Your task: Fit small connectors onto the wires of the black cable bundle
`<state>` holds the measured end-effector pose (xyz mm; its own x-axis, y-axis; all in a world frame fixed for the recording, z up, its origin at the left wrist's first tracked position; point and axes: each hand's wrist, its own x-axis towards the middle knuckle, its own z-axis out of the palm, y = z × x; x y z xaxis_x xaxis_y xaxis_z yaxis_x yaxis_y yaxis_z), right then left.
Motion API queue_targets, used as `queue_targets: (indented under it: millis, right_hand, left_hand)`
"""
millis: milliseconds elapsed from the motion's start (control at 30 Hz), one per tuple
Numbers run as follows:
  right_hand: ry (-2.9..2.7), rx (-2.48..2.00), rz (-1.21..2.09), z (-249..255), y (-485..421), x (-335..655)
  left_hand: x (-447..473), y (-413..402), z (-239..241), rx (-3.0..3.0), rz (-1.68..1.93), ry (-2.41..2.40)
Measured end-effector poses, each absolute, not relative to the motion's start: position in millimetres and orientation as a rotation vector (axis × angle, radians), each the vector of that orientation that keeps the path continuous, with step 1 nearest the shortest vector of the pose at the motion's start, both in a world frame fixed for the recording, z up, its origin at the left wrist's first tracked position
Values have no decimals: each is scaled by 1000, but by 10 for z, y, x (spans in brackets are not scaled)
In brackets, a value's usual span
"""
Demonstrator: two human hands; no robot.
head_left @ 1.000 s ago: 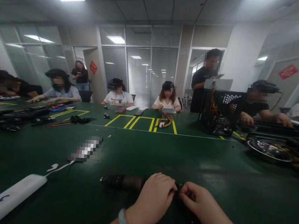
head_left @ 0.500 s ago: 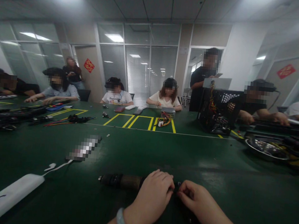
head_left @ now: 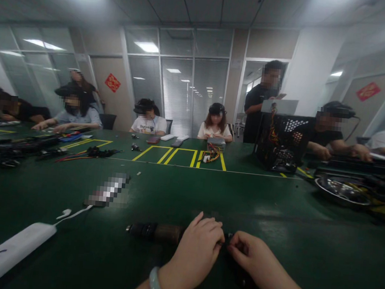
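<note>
Left hand (head_left: pixel 195 254) and right hand (head_left: pixel 253 255) stay together, barely moved, pinching a small black part (head_left: pixel 227 237) beside a thick black-and-brown cylindrical bundle (head_left: pixel 155 232)

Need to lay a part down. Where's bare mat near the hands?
Bare green mat runs right of the right hand, up to the metal tray. There's more between the white power strip and the dark cylindrical part. Crowded: around the tray and along the far side, by the wire harness.

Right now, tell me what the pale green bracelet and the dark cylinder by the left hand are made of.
The bracelet looks like glossy stone or glass, from its sheen. The cylinder looks like matte black plastic with a brownish band, material unclear.
</note>
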<state>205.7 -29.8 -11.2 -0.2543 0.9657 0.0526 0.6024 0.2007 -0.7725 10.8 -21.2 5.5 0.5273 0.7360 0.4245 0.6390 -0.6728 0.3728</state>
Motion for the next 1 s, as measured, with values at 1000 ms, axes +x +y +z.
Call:
queue_targets:
  millis: [1000]
  right_hand:
    - [-1924, -1475, 836, -155, -276, 2059]
  left_hand:
    - [131, -206, 73, 2583, 888, 1248]
